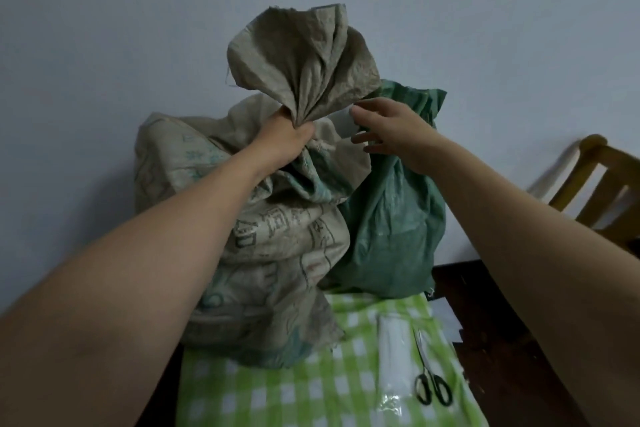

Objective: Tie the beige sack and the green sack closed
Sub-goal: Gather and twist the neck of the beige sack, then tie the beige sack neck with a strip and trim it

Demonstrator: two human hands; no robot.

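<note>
A full beige woven sack (277,253) with faded print stands on a green checked cloth against the wall. My left hand (287,140) grips its gathered neck, and the loose mouth fans out above my fist. A green sack (391,218) stands right behind it on the right, its top bunched but loose. My right hand (388,130) hovers with spread fingers just right of the beige neck, in front of the green sack's top, holding nothing.
The green checked cloth (311,388) covers a dark table. On it lie a white packet in clear plastic (393,357) and black-handled scissors (431,378). A wooden chair (599,184) stands at the right. A pale wall is close behind the sacks.
</note>
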